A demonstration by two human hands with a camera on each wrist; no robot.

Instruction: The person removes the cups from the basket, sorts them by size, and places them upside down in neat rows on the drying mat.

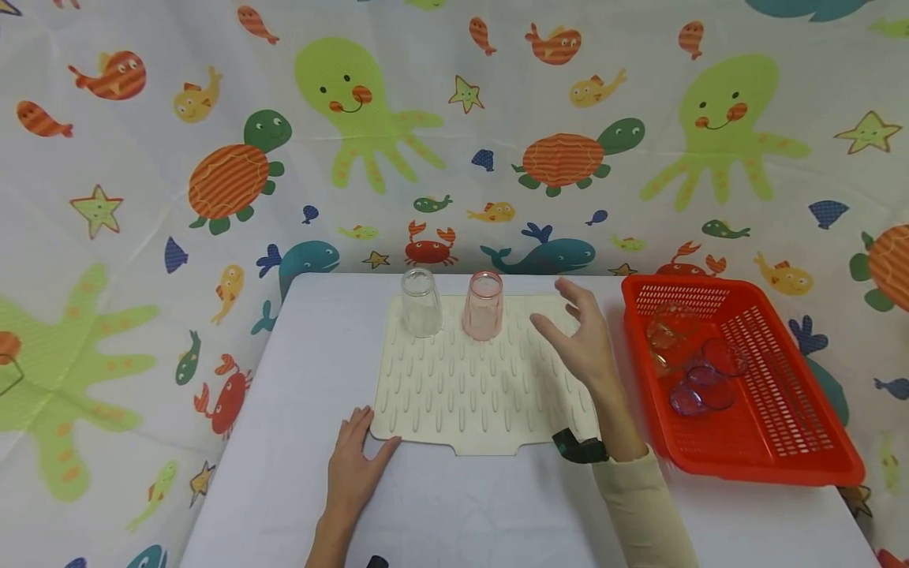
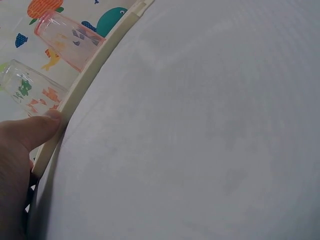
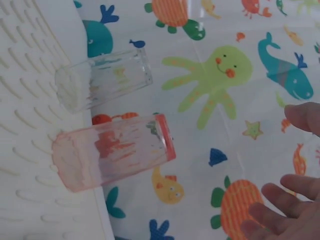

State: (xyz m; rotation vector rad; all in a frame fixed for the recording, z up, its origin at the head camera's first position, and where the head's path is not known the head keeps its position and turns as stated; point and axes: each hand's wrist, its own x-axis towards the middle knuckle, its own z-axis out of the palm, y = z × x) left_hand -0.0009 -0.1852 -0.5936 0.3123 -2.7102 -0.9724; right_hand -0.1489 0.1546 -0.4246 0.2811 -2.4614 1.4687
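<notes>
The pale ribbed mat [image 1: 476, 394] is lying on the white-covered table [image 1: 483, 513], and the pink glass [image 1: 484, 312] is standing near its back edge, wider end down. Just beside it, on the left and apart, the clear glass [image 1: 422, 308] is standing the same way. The left hand [image 1: 355, 465] is resting at the mat's front left corner, thumb on the front edge and spread from the fingers. The right hand [image 1: 585, 338] is hovering over the mat's right side, empty, its thumb and fingers standing wide apart. If the left hand were pushing or lifting that corner, the mat could be sliding or tilting and both glasses toppling, since they are standing loose. A careless sideways sweep of the right hand could be knocking the pink glass into the clear one. Farther right, the red basket [image 1: 767, 475] is holding more glasses, among them a purple glass [image 1: 703, 390]; they are lying close together, so pulling one out hastily could be chipping its neighbour
</notes>
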